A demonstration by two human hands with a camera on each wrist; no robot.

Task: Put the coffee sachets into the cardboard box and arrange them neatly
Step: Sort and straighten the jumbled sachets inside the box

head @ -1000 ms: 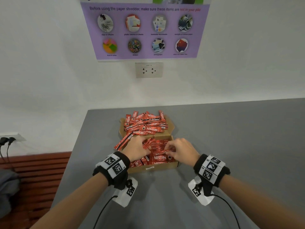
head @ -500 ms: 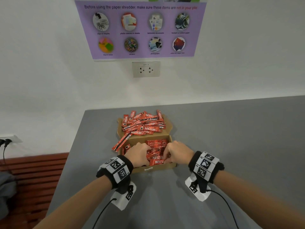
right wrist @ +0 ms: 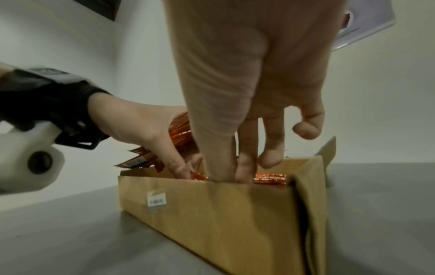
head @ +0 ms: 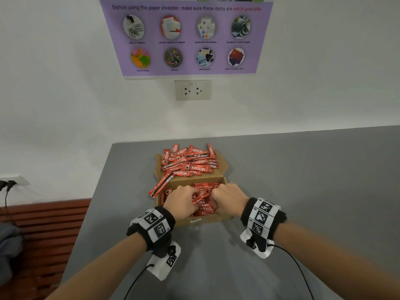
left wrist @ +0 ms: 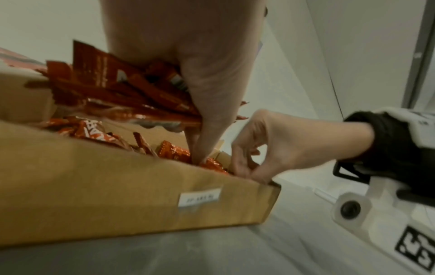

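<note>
Both hands had closed in together inside the cardboard box: left hand grasping coffee sachets, right hand pressing sachets level, tidying underway.

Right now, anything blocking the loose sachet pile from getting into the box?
Nothing solid. The pile lies on the open lid flap just behind the cardboard box; only the left hand and right hand occupy its opening.

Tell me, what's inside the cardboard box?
Red coffee sachets fill the cardboard box. The left hand and right hand reach in, covering much. The bottom is hidden.
</note>
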